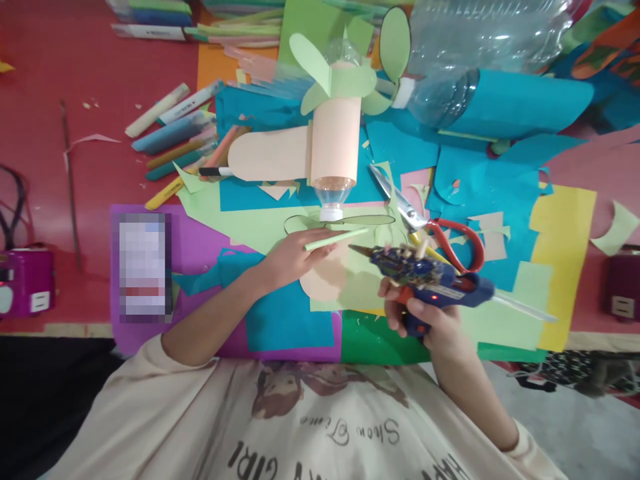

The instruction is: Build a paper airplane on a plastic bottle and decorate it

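My left hand [293, 259] is closed on a thin pale green paper strip [343, 237] pointing right. My right hand [430, 320] is wrapped round the handle of a dark blue hot glue gun [440, 285]. The gun's nozzle aims left, close to the strip but apart from it. A clear glue stick [525, 308] juts from its back, and a small red light glows on its side. Just beyond my left hand lies a plastic bottle [335, 140] wrapped in peach paper, with green paper leaves [345, 83] at its far end and its white cap [331, 213] towards me.
Red-handled scissors [457, 243] lie open right of the bottle. A second bottle [530, 100], wrapped in blue paper, lies at the back right. Several markers [175, 137] are on the left, near a phone [145, 267]. Coloured paper and scraps [280, 190] cover the red table [45, 133].
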The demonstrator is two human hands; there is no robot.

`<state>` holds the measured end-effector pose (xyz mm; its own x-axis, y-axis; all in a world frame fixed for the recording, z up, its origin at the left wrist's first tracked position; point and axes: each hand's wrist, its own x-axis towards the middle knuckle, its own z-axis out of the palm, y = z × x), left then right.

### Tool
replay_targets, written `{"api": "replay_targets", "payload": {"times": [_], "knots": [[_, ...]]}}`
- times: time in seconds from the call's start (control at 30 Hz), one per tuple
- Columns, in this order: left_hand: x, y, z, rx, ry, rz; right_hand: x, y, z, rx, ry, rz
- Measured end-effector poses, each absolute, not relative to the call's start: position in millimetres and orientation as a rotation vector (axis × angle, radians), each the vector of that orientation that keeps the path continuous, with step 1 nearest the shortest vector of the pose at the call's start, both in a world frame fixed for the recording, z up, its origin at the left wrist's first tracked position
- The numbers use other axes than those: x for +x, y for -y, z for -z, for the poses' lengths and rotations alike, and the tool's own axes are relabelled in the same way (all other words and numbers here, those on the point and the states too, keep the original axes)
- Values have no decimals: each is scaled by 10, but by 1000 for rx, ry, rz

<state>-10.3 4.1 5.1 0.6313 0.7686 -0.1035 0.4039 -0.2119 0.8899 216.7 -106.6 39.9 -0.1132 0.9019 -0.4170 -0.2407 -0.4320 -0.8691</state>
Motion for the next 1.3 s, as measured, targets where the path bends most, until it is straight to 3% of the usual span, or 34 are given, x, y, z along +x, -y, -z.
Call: {"api": "replay_targets", "payload": {"times": [1.3], "knots": [[-101, -75, -103, 1822, -959, -291, 1841, 917, -425, -1271, 945, -1816]]}}
